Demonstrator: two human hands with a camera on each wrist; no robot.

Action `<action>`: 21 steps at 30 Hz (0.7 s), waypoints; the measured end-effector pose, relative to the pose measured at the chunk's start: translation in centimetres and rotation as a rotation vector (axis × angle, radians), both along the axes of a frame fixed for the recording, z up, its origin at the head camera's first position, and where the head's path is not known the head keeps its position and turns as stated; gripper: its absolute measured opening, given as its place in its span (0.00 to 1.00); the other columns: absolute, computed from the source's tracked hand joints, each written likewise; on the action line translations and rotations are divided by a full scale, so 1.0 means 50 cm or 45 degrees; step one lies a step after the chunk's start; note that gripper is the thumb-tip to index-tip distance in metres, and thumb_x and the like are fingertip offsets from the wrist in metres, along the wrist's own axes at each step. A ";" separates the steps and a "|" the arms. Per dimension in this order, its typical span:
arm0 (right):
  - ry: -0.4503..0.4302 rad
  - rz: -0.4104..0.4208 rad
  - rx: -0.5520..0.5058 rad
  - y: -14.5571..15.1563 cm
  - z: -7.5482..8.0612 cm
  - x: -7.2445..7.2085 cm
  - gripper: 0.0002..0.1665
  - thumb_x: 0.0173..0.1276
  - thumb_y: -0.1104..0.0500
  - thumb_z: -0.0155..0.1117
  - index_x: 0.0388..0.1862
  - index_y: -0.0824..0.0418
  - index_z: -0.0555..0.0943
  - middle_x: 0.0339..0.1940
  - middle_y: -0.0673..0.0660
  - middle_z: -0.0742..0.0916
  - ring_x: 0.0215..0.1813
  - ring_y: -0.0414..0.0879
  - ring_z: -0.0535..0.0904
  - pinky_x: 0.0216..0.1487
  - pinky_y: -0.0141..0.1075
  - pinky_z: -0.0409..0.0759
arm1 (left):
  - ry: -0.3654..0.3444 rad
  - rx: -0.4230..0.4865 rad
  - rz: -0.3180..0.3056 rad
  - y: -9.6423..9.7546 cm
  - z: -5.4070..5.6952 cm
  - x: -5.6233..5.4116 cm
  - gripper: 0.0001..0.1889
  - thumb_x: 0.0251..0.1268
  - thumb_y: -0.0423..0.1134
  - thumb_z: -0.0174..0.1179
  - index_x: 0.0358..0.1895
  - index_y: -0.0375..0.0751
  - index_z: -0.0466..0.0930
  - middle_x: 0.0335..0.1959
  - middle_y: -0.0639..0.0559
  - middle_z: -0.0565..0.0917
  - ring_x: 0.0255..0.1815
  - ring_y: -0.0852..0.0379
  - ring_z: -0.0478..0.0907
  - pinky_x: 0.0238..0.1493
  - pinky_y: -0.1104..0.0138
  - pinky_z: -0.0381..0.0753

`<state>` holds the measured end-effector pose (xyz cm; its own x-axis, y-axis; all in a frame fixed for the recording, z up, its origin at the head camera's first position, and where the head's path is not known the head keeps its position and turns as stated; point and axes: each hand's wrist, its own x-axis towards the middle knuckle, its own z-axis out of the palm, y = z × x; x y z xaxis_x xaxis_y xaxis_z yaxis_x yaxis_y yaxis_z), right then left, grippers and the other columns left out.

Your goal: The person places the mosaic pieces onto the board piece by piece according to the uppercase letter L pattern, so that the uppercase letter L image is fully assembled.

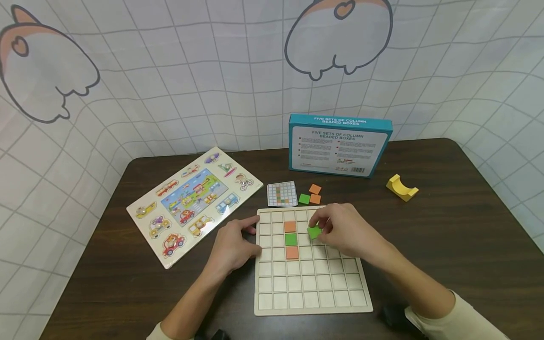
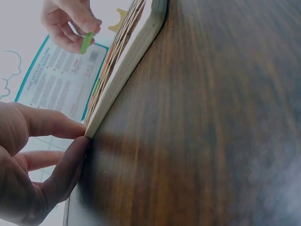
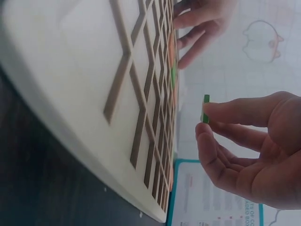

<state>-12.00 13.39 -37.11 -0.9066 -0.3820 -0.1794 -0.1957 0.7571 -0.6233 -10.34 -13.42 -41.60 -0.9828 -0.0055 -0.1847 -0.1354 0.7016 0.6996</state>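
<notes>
At grid board (image 1: 321, 282) | right fingers (image 3: 240, 111) pinch part-hidden green tile (image 1: 314, 233) | left fingers (image 2: 51, 123) touch edge (image 2: 121, 77)

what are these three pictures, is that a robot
No robot: these are one person's bare hands. The wide picture comes from a head camera looking down; each tilted close-up comes from a camera on one wrist. The left hand touches the edge of a gridded board holding three tiles, while the right hand pinches a green tile above it. On the dark table are loose tiles, a pattern card, a picture puzzle, a blue box and a yellow curved piece.
</notes>
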 end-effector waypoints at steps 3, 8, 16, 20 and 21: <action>0.012 0.014 -0.012 -0.004 -0.002 0.007 0.13 0.58 0.66 0.77 0.42 0.55 0.90 0.29 0.49 0.83 0.35 0.45 0.76 0.39 0.38 0.76 | 0.002 0.001 0.000 0.000 0.001 0.000 0.42 0.37 0.26 0.73 0.67 0.48 0.83 0.40 0.55 0.84 0.42 0.52 0.75 0.34 0.66 0.73; 0.033 0.039 -0.037 -0.011 -0.005 0.017 0.12 0.57 0.68 0.75 0.39 0.55 0.90 0.27 0.48 0.83 0.33 0.43 0.76 0.40 0.39 0.75 | -0.002 0.000 -0.010 -0.001 0.002 0.003 0.42 0.37 0.27 0.73 0.67 0.48 0.83 0.41 0.54 0.84 0.44 0.52 0.75 0.35 0.65 0.73; -0.020 0.050 -0.043 -0.026 -0.006 0.033 0.12 0.56 0.66 0.79 0.39 0.55 0.90 0.26 0.47 0.82 0.33 0.43 0.76 0.40 0.39 0.76 | -0.002 -0.005 -0.013 0.001 -0.001 -0.001 0.42 0.37 0.27 0.73 0.67 0.48 0.83 0.41 0.54 0.85 0.43 0.52 0.75 0.36 0.65 0.72; -0.006 0.075 -0.038 -0.035 -0.011 0.042 0.12 0.55 0.65 0.81 0.37 0.55 0.89 0.25 0.45 0.82 0.32 0.41 0.76 0.40 0.37 0.75 | -0.001 -0.014 -0.013 0.001 -0.001 -0.001 0.42 0.38 0.27 0.73 0.68 0.48 0.82 0.40 0.55 0.85 0.44 0.52 0.75 0.36 0.65 0.72; 0.000 0.087 -0.038 -0.036 -0.012 0.044 0.12 0.54 0.66 0.80 0.37 0.55 0.89 0.24 0.45 0.82 0.31 0.40 0.76 0.40 0.37 0.75 | -0.002 -0.014 -0.014 0.001 -0.001 -0.001 0.42 0.38 0.27 0.73 0.68 0.48 0.82 0.40 0.54 0.85 0.44 0.51 0.75 0.36 0.65 0.72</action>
<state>-9.82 11.58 -37.71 -0.8783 -0.4480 -0.1671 -0.2459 0.7229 -0.6457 -10.39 -13.40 -41.67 -0.9825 0.0030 -0.1863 -0.1290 0.7105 0.6918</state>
